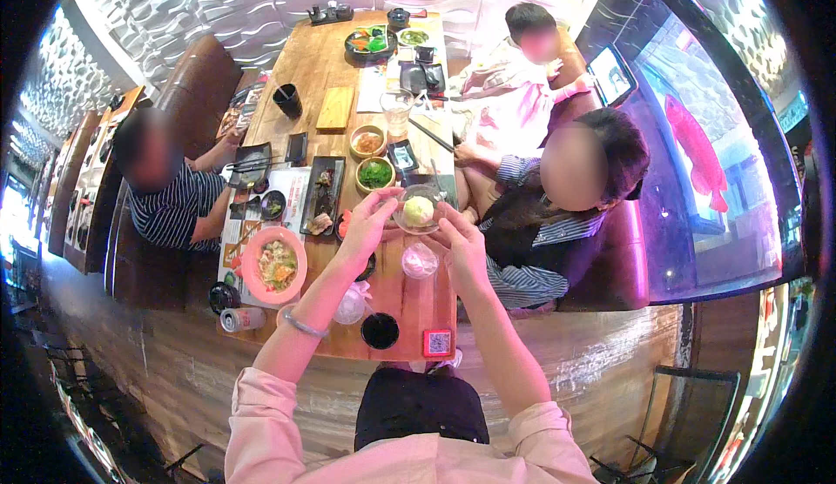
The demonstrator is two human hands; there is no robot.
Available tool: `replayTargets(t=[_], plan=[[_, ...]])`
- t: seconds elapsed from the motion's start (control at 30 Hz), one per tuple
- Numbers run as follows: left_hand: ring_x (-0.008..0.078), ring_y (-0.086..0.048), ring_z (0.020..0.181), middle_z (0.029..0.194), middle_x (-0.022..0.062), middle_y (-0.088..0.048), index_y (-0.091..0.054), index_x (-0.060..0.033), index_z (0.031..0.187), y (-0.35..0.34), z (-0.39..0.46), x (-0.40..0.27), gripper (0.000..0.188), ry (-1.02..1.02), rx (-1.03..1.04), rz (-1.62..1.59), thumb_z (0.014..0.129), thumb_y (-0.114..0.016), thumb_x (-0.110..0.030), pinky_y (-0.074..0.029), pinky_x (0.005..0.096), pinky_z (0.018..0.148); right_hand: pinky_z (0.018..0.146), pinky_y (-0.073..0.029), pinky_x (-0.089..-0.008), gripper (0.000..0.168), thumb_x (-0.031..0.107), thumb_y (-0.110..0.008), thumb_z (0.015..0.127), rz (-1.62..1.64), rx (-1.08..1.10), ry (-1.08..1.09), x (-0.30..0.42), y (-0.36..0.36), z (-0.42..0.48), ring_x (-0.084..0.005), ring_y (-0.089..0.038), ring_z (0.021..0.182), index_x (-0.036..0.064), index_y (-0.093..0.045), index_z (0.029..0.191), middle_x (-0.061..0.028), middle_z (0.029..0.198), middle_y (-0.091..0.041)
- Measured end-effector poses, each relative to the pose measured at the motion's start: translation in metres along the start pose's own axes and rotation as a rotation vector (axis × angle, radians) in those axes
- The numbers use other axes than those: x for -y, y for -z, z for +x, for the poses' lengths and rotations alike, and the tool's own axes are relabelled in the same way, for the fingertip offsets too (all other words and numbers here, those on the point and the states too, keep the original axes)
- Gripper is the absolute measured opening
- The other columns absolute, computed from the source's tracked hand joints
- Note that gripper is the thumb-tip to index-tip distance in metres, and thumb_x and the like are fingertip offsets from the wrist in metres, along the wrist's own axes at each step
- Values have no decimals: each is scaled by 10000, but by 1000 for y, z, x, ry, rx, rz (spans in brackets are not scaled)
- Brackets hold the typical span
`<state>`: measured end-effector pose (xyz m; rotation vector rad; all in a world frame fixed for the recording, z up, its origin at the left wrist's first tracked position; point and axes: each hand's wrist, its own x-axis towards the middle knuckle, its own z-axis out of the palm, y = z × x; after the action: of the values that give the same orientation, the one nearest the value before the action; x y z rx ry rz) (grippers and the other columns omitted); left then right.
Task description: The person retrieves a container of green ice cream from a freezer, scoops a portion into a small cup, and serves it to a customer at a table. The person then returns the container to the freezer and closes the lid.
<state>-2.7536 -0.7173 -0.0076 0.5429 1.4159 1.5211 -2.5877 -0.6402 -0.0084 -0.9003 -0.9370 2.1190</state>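
Note:
Between my two hands is a clear glass dessert bowl (418,224) holding a pale yellow-green ice cream scoop (418,210). My left hand (370,226) grips its left side and my right hand (462,239) its right side, above the wooden table (418,327). Just below the bowl, another clear cup with pinkish-white contents (420,261) stands on the table. A similar cup (349,306) is beside my left forearm, with a black cup (380,330) near the table's edge. Beyond my hands sits a small wooden bowl of green seaweed salad (375,174).
A pink bowl of food (274,264), a drink can (242,319) and a long black plate (323,195) occupy the left side. One person (176,190) sits left; two people (555,223) sit right, one by a tablet (611,74). A fish tank (738,242) stands behind them.

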Motion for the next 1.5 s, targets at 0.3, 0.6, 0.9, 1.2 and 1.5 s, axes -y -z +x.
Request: replayTargets(t=[0.3, 0.6, 0.9, 1.2, 1.5], plan=[[219, -680, 941, 1136, 73, -623, -562, -114, 1305, 10, 90, 8, 316, 126, -78, -113, 1012, -536, -231, -583, 330, 823, 841, -611, -351, 440, 96, -524, 1013, -129, -12, -74, -6, 9, 115, -227, -660, 951, -46, -462, 1425, -146, 1302, -571], [233, -687, 892, 1166, 94, -611, -603, -104, 1269, -1, 122, 1, 273, 122, -69, -136, 1018, -514, -164, -604, 337, 776, 762, -620, -312, 368, 52, -518, 1010, -209, -128, 52, 18, -4, 129, -194, -675, 895, -39, -515, 1366, -135, 1194, -605], [220, -688, 881, 1178, 79, -598, -598, -110, 1285, -1, 124, 1, 276, 103, -50, -133, 1029, -516, -175, -603, 332, 776, 732, -629, -324, 304, 27, -538, 993, -115, -146, 54, 26, -14, 120, -243, -707, 870, -63, -539, 1283, -160, 1113, -614], [231, -682, 913, 1185, 100, -588, -526, -118, 1371, -10, 139, 10, 347, 98, 2, -116, 1033, -521, -197, -593, 333, 775, 798, -600, -292, 410, -15, -538, 969, -212, -186, 150, 10, 14, 143, -210, -688, 950, -63, -480, 1372, -169, 1185, -615], [181, -648, 963, 1189, 105, -611, -459, -60, 1415, -31, 12, -41, 435, -356, -153, 139, 1044, -506, -281, -520, 302, 862, 987, -489, -315, 378, -3, -569, 967, -282, -114, 296, -4, 83, -83, -169, -588, 1150, -46, -488, 1334, -93, 1227, -597]])
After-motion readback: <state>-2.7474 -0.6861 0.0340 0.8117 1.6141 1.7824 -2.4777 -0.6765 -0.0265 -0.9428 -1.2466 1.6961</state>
